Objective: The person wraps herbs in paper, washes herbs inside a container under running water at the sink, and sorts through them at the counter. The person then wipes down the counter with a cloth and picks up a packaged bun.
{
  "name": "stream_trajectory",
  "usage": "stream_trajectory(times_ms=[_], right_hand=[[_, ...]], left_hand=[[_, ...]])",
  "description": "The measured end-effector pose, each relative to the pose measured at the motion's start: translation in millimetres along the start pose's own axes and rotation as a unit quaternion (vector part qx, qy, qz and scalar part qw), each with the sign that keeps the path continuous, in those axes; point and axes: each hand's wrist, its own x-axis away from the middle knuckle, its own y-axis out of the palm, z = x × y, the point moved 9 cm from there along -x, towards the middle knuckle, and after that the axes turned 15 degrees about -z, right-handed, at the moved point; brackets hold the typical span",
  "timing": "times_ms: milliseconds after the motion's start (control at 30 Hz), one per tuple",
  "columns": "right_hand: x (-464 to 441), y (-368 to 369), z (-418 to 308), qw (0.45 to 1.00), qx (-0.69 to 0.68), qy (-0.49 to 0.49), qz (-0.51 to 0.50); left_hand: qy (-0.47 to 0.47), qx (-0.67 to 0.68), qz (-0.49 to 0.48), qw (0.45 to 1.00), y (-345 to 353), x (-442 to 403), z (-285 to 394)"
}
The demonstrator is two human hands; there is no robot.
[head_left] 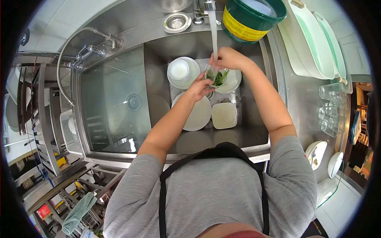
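Observation:
Under the running water (214,37), my left hand (201,88) grips what looks like a small clear bowl from its left side. Green leafy stems (220,77) lie in that bowl. Just above it, my right hand (227,59) has its fingers curled together in the stream; whatever they hold is hidden. Behind the bowl, a white plate (235,82) rests in the sink. To the left stands a white bowl stacked on a plate (193,75). Nearer to me are a round white plate (198,115), partly beneath my left forearm, and a squarish white dish (224,116).
A water-filled sink basin (115,103) adjoins on the left, with a hose tap (63,51) over it. A green bucket (248,23) stands behind the right corner. White tubs (301,47), drinking glasses (332,93) and plates (316,154) line the right counter.

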Motion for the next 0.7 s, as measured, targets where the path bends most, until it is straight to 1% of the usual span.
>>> stream_trajectory(times_ms=[67, 200, 267, 400, 467, 500, 533, 567, 600, 633, 667, 700], right_hand=[[0.2, 0.7, 3.0, 1.000, 0.025, -0.002, -0.005], [7.9, 1.7, -1.3, 0.999, 0.027, 0.011, -0.020], [11.8, 1.6, -4.2, 1.000, -0.002, 0.010, -0.017], [13.6, -2.1, -1.5, 1.000, -0.019, 0.022, -0.004], [13.6, -14.4, -11.7, 0.994, 0.103, 0.014, 0.022], [3.9, -17.8, -2.3, 0.994, 0.104, 0.013, 0.023], [-3.2, -40.9, 10.6, 0.988, 0.013, -0.045, 0.145], [1.0, -62.6, 21.1, 0.956, -0.080, -0.101, 0.264], [-1.7, -69.7, 29.4, 0.950, -0.175, -0.032, 0.256], [-8.6, -69.7, 24.1, 0.950, -0.175, -0.033, 0.256], [-14.0, -67.9, 30.7, 0.916, -0.287, -0.025, 0.280], [-18.1, -66.3, 40.2, 0.869, -0.394, -0.017, 0.299]], left_hand=[[0.001, -0.006, -0.013, 1.000, 8.2, 3.7, 0.8], [0.003, -0.001, -0.018, 1.000, 9.1, 3.3, -3.5], [0.015, 0.003, -0.015, 1.000, 7.5, 2.5, -2.3], [0.028, 0.019, 0.008, 0.999, 10.5, 2.8, 7.2], [0.047, 0.029, 0.003, 0.998, 13.2, 0.7, 14.3], [0.048, 0.029, 0.003, 0.998, 13.5, -0.7, 16.2], [0.057, 0.033, 0.005, 0.998, 12.8, -2.0, 18.6], [0.065, 0.038, 0.007, 0.997, 12.4, -2.6, 20.2], [0.066, 0.037, 0.007, 0.997, 12.3, -3.4, 20.7], [0.071, 0.040, 0.006, 0.997, 12.4, -3.7, 21.7], [0.074, 0.041, 0.006, 0.996, 12.2, -4.0, 22.9], [0.075, 0.039, 0.006, 0.996, 13.5, -3.2, 24.4]])
